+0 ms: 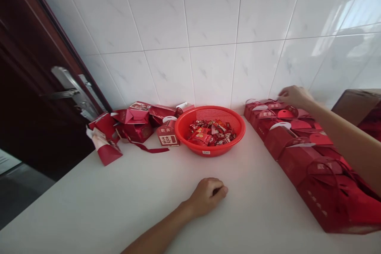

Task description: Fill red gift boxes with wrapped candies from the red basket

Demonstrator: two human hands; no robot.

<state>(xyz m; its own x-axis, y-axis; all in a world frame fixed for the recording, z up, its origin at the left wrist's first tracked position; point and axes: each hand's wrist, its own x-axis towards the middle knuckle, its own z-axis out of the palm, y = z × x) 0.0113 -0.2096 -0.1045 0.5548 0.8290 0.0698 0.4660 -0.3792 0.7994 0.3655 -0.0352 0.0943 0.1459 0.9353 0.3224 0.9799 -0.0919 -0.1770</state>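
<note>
My left hand (209,195) rests on the white table (166,190), its fingers curled with nothing in them. Beyond it stands a red plastic basket (193,149) holding many wrapped sweets (214,131). My right hand (293,94) reaches over the far end of the rows of red gift boxes (312,166) on the right. Its fingers are bent down close to the boxes at the back, and whether they grip anything is too unclear to make out.
Left of the basket lie a small red box (168,137), several red boxes (138,125) and a ribbon (149,149). A tiled wall (211,63) runs behind. A cardboard box (354,107) stands at the right, a dark door (38,67) at the left.
</note>
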